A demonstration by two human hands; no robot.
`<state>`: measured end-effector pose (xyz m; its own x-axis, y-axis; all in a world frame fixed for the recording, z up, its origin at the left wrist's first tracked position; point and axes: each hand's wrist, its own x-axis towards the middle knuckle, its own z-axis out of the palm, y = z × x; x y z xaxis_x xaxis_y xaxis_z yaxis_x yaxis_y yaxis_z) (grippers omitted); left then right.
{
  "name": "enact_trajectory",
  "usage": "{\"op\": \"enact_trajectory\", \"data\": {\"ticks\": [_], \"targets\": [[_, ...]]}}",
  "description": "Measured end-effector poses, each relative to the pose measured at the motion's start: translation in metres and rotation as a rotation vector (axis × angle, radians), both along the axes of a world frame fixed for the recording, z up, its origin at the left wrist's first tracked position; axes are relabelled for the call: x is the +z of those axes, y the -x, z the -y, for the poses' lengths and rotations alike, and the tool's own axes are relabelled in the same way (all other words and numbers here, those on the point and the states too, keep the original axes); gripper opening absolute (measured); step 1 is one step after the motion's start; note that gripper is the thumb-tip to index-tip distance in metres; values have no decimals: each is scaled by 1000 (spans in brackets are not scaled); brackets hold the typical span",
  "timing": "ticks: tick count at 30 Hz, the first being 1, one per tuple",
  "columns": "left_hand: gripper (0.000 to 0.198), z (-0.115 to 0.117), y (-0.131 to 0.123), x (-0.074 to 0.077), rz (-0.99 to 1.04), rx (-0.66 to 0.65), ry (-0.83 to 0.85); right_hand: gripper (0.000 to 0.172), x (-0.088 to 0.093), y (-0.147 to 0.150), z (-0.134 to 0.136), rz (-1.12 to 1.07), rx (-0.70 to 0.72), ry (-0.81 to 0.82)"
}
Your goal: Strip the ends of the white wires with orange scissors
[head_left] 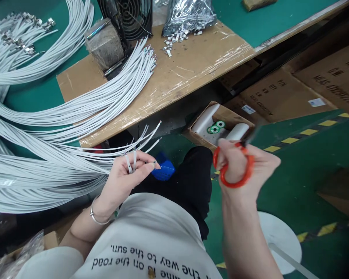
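My left hand (128, 176) pinches thin cable end (154, 162) at fingertips, likely steadying it; white cables (128, 163) tucked between fingers. My right hand (257, 166), opposite, curled through orange scissors (235, 184), probably securing grip. Beyond left hand, cable bundle (122, 97) on counter (235, 21), tips together, presumably for reach.

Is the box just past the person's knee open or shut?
Open: no flaps cover the box, so the green-rimmed rolls inside show.
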<state>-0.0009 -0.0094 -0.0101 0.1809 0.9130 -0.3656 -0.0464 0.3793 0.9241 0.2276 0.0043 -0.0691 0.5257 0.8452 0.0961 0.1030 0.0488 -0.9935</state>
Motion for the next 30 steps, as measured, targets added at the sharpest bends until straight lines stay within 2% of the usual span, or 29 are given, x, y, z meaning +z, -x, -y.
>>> {"op": "enact_trajectory", "data": {"ticks": [3,9,13,19,30], "targets": [[16,-4,-1,0,24,19,-32,47,2,2,6,83,189,105],[16,-6,-3,2,26,16,-37,49,13,22,15,208,571,92],[16,-5,-5,1,-16,23,-83,44,23,22,17,270,727,114],[12,-2,-8,1,-109,16,-140,43,29,20,18,372,818,110],[9,0,-9,4,-109,-20,-123,47,33,15,14,424,836,51]]}}
